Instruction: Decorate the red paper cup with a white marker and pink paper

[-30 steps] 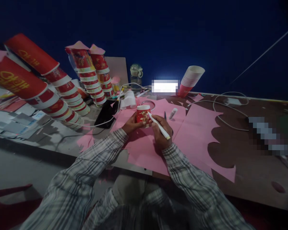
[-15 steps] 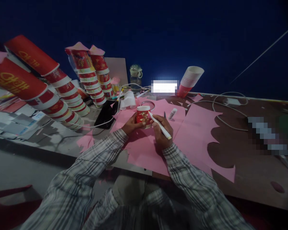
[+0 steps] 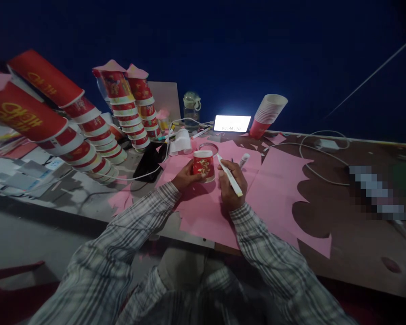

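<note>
A red paper cup (image 3: 203, 165) with a gold pattern stands upside down on pink paper (image 3: 209, 207). My left hand (image 3: 184, 177) is closed round its left side. My right hand (image 3: 232, 183) grips a white marker pen (image 3: 229, 175), whose tip points up and left, a little to the right of the cup and off its wall. A glue stick (image 3: 244, 159) lies just beyond my right hand.
Tall leaning stacks of red cups (image 3: 88, 131) fill the left of the table, with two more stacks (image 3: 131, 108) behind. A lit phone (image 3: 232, 123), a stack of plain cups (image 3: 267, 113), a jar (image 3: 191, 104), a black pouch (image 3: 150, 160) and cables (image 3: 320, 153) lie around.
My right hand has drawn the marker pen to the right, away from the cup's side. The cup now stands more squarely on the pink paper.
</note>
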### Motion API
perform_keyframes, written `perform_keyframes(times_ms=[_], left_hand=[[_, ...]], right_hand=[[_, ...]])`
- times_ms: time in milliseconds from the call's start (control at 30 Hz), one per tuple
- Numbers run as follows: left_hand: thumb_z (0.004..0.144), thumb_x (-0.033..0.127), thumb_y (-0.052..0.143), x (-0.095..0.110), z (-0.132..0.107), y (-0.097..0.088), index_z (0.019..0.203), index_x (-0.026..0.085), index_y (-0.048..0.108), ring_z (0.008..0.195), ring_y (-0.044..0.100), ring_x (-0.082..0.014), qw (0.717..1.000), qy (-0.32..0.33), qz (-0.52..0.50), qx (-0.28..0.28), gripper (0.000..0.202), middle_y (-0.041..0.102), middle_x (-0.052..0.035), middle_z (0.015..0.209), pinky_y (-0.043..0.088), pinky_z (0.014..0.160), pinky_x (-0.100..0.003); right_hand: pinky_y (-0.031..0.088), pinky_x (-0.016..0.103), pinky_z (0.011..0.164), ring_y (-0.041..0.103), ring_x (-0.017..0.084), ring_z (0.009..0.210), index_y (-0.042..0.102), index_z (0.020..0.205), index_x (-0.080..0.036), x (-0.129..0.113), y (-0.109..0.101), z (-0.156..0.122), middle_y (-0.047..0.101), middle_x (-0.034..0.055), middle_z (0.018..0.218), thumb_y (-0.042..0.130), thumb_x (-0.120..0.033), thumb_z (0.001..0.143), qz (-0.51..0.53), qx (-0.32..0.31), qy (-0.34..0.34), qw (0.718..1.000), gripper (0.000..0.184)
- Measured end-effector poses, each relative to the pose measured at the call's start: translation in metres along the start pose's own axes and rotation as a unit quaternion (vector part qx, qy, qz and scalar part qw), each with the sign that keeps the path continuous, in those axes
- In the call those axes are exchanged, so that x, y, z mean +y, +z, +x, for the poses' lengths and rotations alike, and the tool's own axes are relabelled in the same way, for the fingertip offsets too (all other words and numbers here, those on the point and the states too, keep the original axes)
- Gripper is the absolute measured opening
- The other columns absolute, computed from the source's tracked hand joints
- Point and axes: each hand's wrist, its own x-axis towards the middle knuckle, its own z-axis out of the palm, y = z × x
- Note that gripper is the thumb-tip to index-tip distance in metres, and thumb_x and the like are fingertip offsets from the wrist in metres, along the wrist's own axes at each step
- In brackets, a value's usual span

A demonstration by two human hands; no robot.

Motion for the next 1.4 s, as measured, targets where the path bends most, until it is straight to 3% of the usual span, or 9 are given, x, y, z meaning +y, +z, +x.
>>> perform_keyframes(times_ms=[400, 667, 900, 1133, 1400], left_hand=[[0.052, 0.035, 0.092, 0.0, 0.002, 0.001, 0.113, 0.016, 0.057, 0.102, 0.064, -0.0255, 1.0, 0.015, 0.025, -0.001, 0.073, 0.067, -0.0095, 0.109, 0.051, 0.093, -0.042], [0.053, 0.037, 0.092, -0.011, 0.002, -0.002, 0.126, 0.018, 0.05, 0.109, 0.062, -0.0283, 0.993, 0.047, 0.103, 0.018, 0.086, 0.064, -0.0097, 0.116, 0.05, 0.097, -0.045], [0.05, 0.039, 0.093, -0.008, 0.001, 0.002, 0.122, 0.019, 0.052, 0.108, 0.062, -0.0281, 0.992, 0.05, 0.113, 0.033, 0.085, 0.063, -0.0101, 0.117, 0.049, 0.098, -0.045], [0.049, 0.038, 0.093, -0.007, -0.001, 0.005, 0.12, 0.019, 0.051, 0.109, 0.061, -0.0282, 0.994, 0.041, 0.097, 0.018, 0.084, 0.062, -0.0103, 0.117, 0.048, 0.098, -0.047], [0.046, 0.037, 0.095, -0.016, 0.001, -0.001, 0.112, 0.02, 0.047, 0.108, 0.06, -0.0264, 0.992, 0.046, 0.094, 0.075, 0.083, 0.059, -0.0067, 0.111, 0.046, 0.1, -0.048]], right_hand=[[0.056, 0.043, 0.083, 0.066, 0.022, 0.09, 0.066, 0.112, -0.022, -0.008, -0.001, 0.003, 0.068, 0.0091, 0.098, 0.054, -0.034, 0.094, 0.008, -0.026, -0.05, 0.998, 0.025], [0.057, 0.045, 0.088, 0.068, 0.024, 0.096, 0.065, 0.118, -0.022, 0.0, 0.0, 0.0, 0.07, 0.0094, 0.101, 0.05, -0.044, 0.096, -0.021, -0.011, 0.024, 0.999, 0.034], [0.058, 0.042, 0.083, 0.068, 0.022, 0.091, 0.065, 0.118, -0.022, -0.001, -0.001, 0.0, 0.07, 0.0089, 0.098, 0.051, -0.037, 0.096, -0.013, -0.009, -0.013, 1.0, 0.03], [0.058, 0.041, 0.082, 0.068, 0.022, 0.089, 0.066, 0.115, -0.022, 0.001, -0.001, 0.0, 0.07, 0.0069, 0.095, 0.053, -0.035, 0.095, 0.019, -0.018, -0.003, 1.0, 0.027], [0.057, 0.044, 0.087, 0.067, 0.023, 0.095, 0.065, 0.115, -0.022, -0.005, -0.002, 0.001, 0.068, 0.008, 0.099, 0.052, -0.036, 0.095, 0.005, 0.007, 0.005, 1.0, 0.027]])
